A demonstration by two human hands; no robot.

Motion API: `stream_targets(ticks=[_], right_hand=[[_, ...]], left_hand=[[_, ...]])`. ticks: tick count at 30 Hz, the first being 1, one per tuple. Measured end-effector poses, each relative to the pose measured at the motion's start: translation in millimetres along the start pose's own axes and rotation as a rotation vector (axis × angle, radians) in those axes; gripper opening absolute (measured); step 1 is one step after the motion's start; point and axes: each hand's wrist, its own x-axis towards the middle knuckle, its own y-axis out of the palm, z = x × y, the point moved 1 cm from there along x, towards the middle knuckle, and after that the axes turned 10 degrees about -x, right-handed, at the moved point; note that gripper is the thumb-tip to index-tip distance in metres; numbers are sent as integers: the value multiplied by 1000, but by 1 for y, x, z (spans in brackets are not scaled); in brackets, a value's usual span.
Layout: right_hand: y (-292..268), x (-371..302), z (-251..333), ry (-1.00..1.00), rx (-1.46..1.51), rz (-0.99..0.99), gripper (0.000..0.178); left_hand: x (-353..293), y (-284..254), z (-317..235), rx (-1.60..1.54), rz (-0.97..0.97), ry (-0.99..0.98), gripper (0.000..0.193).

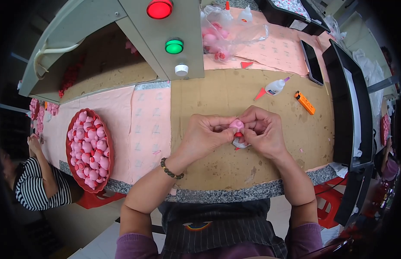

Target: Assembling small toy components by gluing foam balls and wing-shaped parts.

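The small pink piece with a red part (237, 124) is up between both sets of fingertips, over the brown cardboard (209, 93) around the middle of the table. From where I stand, the left hand (207, 131) pinches it from one side and the right hand (265, 131) from the other, thumbs meeting low on it. Just under them sits a small white thing (241, 143), mostly hidden. Cardboard runs on from the forearms to the speckled stone edge (226, 197) nearest the person. Beyond the right hand lie a white squeeze bottle (276, 87) and an orange cutter (305, 102), near each other; farther right, a tall black bin (353, 108) walls off that side. To the left, past a pink cloth strip (148, 129), a red basket (111, 144) heaped with pink pieces reaches close to the front edge. The grey machine housing (185, 26) bounds the far left.
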Motion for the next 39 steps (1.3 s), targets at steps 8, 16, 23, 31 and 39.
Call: stream_targets(ticks=[8,16,23,31,39], right_hand=[[-1,0,-2,8,-5,9,18],[-2,0,-2,12,1,7,16],[-3,0,-1,0,35,49,14],[-3,1,1,33,8,44,12],[0,0,3,57,27,23,12]], left_hand=[[-1,0,-1,43,-12,-13,22],[1,0,1,20,-3,-11,22],[0,0,-2,-50,35,10,21],[1,-1,0,-42,44,-4,22],[3,-7,5,43,46,16,23]])
